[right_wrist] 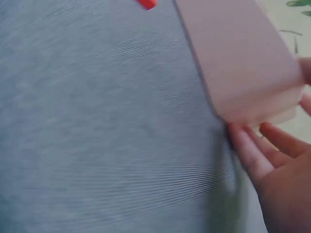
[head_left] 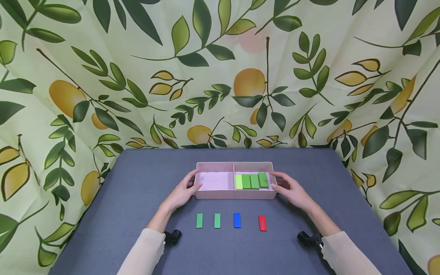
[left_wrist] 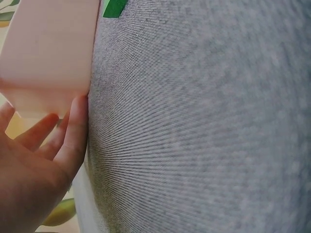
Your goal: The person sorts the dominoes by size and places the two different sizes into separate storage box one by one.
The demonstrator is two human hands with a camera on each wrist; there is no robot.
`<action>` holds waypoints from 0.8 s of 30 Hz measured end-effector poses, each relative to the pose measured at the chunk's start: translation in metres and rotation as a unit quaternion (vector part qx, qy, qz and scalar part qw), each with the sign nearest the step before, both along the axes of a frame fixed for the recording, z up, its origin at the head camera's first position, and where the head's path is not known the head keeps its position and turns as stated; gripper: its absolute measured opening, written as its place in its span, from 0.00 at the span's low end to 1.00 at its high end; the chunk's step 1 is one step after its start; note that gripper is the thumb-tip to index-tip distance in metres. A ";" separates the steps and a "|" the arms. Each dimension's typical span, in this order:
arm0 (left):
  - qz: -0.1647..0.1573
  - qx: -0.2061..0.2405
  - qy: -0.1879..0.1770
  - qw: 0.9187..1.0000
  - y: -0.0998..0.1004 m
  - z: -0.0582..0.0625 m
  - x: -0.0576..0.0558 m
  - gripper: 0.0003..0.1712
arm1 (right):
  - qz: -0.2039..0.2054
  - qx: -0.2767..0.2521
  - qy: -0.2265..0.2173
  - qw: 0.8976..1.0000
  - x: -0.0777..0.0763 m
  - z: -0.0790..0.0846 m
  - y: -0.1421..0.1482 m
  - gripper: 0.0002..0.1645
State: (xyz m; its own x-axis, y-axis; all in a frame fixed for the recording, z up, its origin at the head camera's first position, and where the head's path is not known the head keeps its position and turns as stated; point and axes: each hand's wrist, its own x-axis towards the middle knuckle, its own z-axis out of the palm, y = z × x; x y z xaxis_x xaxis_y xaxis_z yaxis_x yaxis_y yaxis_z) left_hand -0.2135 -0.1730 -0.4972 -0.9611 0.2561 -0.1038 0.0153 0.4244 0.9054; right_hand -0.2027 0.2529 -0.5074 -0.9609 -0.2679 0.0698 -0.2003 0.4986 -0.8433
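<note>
A long pale pink box (head_left: 237, 195) with a divider lies on the table, both its ends held by hands. My left hand (head_left: 183, 191) grips the left end, its fingertips at the rim and end wall. At the opposite end, my right hand (head_left: 292, 191) has its fingers against the wall and rim. Inside the right compartment stand a yellow-green block (head_left: 238, 182) and several green blocks (head_left: 246, 181) in a row. The left compartment (head_left: 216, 180) shows its bare floor. The left wrist view shows the left fingers (left_wrist: 75, 131) low on the box's end.
In front of the box, spaced out in a row, lie two green blocks (head_left: 199, 220), a blue block (head_left: 237, 220) and a red block (head_left: 262, 223). A grey-blue cloth covers the table (head_left: 220, 252). Behind it hangs a leaf-patterned curtain (head_left: 220, 76).
</note>
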 end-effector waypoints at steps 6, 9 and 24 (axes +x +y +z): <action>0.007 -0.004 0.002 1.000 0.001 0.000 0.000 0.37 | 0.017 -0.061 0.002 0.998 0.002 -0.009 0.001 0.32; 0.009 -0.011 0.006 1.000 0.002 0.001 0.000 0.37 | 0.020 -0.069 -0.002 0.997 0.003 -0.010 0.001 0.32; 0.038 -0.098 0.132 0.986 0.008 0.014 0.006 0.31 | 0.016 -0.074 -0.035 0.997 0.001 -0.004 0.001 0.32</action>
State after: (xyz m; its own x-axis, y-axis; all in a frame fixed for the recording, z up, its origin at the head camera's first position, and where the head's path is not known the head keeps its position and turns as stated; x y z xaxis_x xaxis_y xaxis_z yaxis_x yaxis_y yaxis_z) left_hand -0.2076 -0.1651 -0.4832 -0.9768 0.1824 0.1120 0.2007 0.5994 0.7749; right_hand -0.2019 0.2543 -0.5118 -0.9558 -0.2905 0.0448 -0.1532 0.3622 -0.9194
